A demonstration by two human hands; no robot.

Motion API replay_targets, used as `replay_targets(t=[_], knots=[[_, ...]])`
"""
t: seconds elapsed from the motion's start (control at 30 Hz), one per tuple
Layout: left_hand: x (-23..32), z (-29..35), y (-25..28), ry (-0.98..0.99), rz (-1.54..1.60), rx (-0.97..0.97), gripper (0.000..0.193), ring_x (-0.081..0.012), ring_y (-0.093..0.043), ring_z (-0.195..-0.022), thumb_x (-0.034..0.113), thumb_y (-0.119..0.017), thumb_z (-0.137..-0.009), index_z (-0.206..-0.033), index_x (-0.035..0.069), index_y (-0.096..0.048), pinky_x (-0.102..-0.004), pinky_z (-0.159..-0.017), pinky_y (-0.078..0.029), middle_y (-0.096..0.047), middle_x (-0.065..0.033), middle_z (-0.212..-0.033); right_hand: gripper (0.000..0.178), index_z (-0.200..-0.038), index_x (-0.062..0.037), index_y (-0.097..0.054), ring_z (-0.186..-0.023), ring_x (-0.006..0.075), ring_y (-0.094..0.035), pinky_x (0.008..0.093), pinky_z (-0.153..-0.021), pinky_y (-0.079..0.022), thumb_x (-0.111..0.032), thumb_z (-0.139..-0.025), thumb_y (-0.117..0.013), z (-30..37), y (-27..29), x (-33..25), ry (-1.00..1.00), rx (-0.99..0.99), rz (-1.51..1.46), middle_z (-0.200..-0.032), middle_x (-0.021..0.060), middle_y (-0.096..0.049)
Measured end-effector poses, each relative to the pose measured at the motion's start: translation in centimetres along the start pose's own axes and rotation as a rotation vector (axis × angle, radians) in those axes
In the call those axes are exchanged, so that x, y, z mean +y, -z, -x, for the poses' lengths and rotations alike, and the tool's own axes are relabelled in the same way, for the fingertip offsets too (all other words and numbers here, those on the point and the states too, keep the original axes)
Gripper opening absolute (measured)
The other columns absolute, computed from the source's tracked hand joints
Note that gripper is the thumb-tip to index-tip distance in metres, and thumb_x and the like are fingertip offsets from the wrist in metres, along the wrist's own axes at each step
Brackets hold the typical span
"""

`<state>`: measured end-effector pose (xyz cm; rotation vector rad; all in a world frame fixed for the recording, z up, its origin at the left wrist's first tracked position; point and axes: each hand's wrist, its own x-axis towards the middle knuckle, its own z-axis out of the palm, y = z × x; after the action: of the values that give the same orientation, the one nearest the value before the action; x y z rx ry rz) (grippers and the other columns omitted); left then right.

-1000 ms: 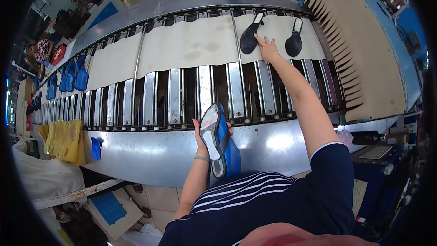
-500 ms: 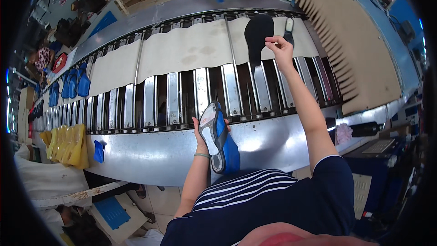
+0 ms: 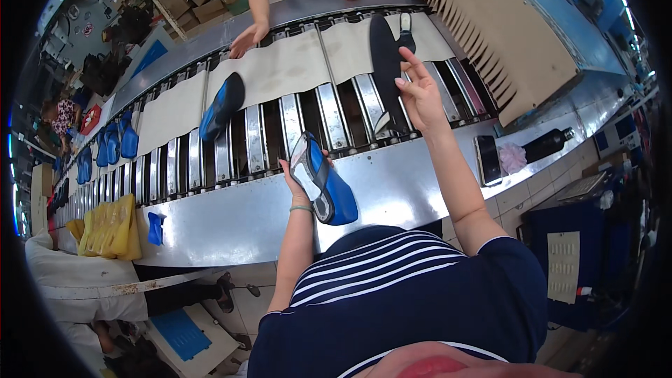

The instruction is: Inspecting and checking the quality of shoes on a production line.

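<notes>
Moved: right hand (image 3: 418, 91) has drawn back across the conveyor (image 3: 392, 178) toward the person, bringing the black insole (image 3: 387, 70) with it; a blue shoe (image 3: 221, 106) now rides the belt where none lay a second ago.
Left hand: left hand (image 3: 297, 180), nearest the body, gripping a blue and grey shoe (image 3: 323, 179) from behind, sole side showing, above the conveyor's near steel edge.
Right hand: fingers spread and loose, thumb side touching the insole; whether it pinches it, I cannot tell.
Insole: just left of the right hand, over the conveyor slats, long axis running away from the person, heel end near, toe end far.
Key relation: insole lies up and right of the held shoe; right hand is far nearer to it.
Far side: a co-worker's hand (image 3: 244, 40) rests on the conveyor's far rim.
</notes>
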<state>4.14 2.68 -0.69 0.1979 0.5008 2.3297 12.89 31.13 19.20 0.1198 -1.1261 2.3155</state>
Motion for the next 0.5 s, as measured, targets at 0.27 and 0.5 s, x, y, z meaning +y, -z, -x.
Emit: replay_targets(t=[0.27,0.5], knots=[[-0.4,0.8,0.3,-0.074,-0.067,0.011,0.107,-0.0379,-0.06,-0.103,0.087,-0.026,-0.079,-0.138,0.0,-0.046,-0.0507,-0.093,-0.047,-0.057,-0.0249,-0.124,0.046,-0.13,0.0108,-0.032,-0.066,0.0158,-0.041,0.0279,-0.058,-0.038,-0.014,-0.091,-0.037,4.1,2.5,-1.2,-0.449,-0.13,-0.818,-0.104,0.0216,-0.046],[1.3,1.2,-7.0,-0.112,-0.214,-0.028,0.096,-0.0402,-0.061,-0.104,0.079,-0.038,-0.084,-0.137,0.0,-0.046,-0.0488,-0.092,-0.05,-0.06,-0.0261,-0.122,0.048,-0.126,0.0128,-0.034,-0.062,0.0161,-0.041,0.0283,-0.055,-0.037,-0.022,-0.093,-0.037,7.3,4.5,-1.1,-0.487,-0.136,-0.833,-0.106,0.0266,-0.05]])
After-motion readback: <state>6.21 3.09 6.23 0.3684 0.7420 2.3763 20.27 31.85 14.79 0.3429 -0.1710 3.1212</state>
